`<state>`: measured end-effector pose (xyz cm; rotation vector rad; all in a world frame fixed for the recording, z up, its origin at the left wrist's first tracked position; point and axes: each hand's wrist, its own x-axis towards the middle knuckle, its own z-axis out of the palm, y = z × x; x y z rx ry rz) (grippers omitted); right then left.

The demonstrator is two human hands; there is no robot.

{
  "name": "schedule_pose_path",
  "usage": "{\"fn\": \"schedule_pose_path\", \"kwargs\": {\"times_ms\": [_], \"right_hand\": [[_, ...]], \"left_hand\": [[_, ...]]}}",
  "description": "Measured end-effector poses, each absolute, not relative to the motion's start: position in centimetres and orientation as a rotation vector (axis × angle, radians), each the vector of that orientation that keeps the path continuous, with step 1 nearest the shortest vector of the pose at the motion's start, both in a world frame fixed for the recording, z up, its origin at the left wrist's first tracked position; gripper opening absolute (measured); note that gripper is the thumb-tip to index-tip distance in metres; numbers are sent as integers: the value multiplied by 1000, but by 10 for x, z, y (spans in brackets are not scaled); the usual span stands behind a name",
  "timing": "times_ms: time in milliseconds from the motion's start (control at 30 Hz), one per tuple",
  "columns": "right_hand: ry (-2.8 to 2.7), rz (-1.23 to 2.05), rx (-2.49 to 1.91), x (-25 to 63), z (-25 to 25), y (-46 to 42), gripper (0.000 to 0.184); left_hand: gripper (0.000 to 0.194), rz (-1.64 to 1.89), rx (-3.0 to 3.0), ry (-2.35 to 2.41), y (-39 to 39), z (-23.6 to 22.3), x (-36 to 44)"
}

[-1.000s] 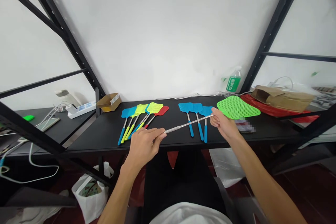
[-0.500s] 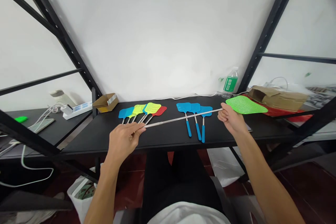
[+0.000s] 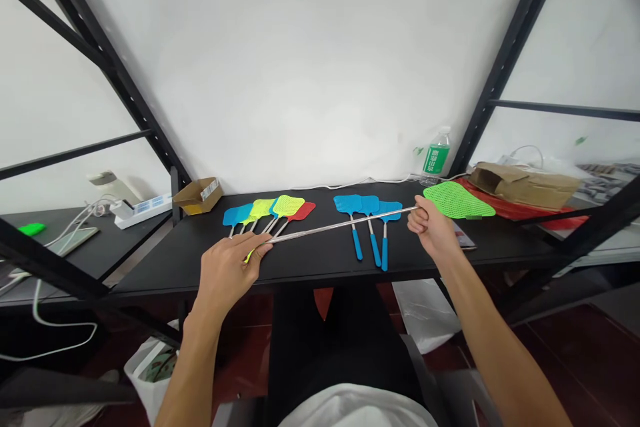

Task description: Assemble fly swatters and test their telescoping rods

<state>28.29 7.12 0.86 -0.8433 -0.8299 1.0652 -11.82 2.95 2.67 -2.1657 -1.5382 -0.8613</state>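
the black desk (image 3: 315,260) runs across the scene, with the near edge just before the person. above it, well spread from left to right, is the green swatter (image 3: 457,200), its metal rod drawn out long and its head at the right. the left hand (image 3: 230,270) pinches the rod's left end between thumb and fingers; the right hand (image 3: 434,227) is curled closed round the rod beside the head. three blue swatters (image 3: 370,203) lie on the desk at right of centre, partly behind the rod. overlapping yellow, blue and red swatters (image 3: 290,205) lie left, beyond the left hand. a small box (image 3: 197,197) sits far left, a bottle (image 3: 437,157) far right.
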Motion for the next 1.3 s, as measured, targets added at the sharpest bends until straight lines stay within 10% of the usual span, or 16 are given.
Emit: {"fn": "schedule_pose_path", "kwargs": {"times_ms": [1300], "right_hand": [[-839,1264,-556,262,5,70,32]], "left_hand": [[27,-1230,-2274,-1368,36,30,-143]]}}
